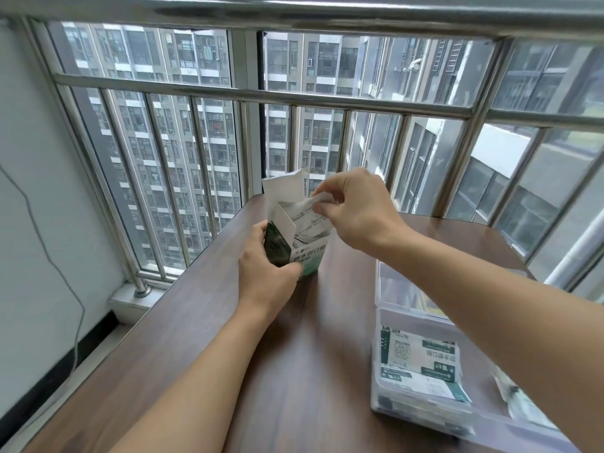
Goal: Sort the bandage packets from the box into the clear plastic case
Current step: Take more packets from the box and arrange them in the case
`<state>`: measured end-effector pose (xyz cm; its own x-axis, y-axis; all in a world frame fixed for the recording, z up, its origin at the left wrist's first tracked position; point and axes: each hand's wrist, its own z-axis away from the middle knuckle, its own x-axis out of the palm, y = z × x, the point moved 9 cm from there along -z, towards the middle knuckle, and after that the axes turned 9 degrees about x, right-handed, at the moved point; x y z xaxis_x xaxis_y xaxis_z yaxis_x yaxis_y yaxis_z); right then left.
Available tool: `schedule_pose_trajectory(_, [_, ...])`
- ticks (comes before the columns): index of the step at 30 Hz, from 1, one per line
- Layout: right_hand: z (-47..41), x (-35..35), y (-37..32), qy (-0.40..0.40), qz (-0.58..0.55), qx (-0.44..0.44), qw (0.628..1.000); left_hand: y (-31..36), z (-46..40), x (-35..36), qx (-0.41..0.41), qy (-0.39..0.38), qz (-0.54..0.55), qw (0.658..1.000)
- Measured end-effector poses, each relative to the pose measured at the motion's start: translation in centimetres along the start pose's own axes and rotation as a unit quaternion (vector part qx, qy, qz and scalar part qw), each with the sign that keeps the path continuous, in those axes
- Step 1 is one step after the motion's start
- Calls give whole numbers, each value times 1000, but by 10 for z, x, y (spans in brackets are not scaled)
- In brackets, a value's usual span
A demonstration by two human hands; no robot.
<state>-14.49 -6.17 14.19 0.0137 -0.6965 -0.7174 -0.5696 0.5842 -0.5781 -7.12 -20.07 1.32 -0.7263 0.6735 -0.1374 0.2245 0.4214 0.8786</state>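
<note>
The person is standing at a dark wood-grain surface [202,322] by the barred window, partway through the job as far as I can judge. The left hand [264,276] is gripping the green-and-white bandage box [305,256] near its base, fingers curled round its side, keeping it upright with the top flaps open. The right hand [353,207] is pinching the top edge of a white bandage packet [310,212] between thumb and fingertips; the packet is sticking up out of the box mouth, its lower part inside. More packets seem to be waiting in the box, though how many I cannot tell.

Off to the right, well apart from the box, the clear plastic case [379,397] is lying open on the surface with its lid [392,282] tipped back. Several packets [421,364] are lying stacked inside it, so some sorting is done. This packet is not yet clear of the box.
</note>
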Motion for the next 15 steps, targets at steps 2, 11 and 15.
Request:
schedule_pose_trajectory(2, [-2,-5,-5,14,0,-10,1000,-1,0,0,-4,0,-3,1000])
schedule_pose_trajectory(11, [-7,-2,10,-17,-108,77,991,-7,-2,-3,-11,10,-19,1000])
schedule_pose_trajectory(15, [11,-8,46,-80,-368,263,888,-10,-3,-7,-14,11,-36,999])
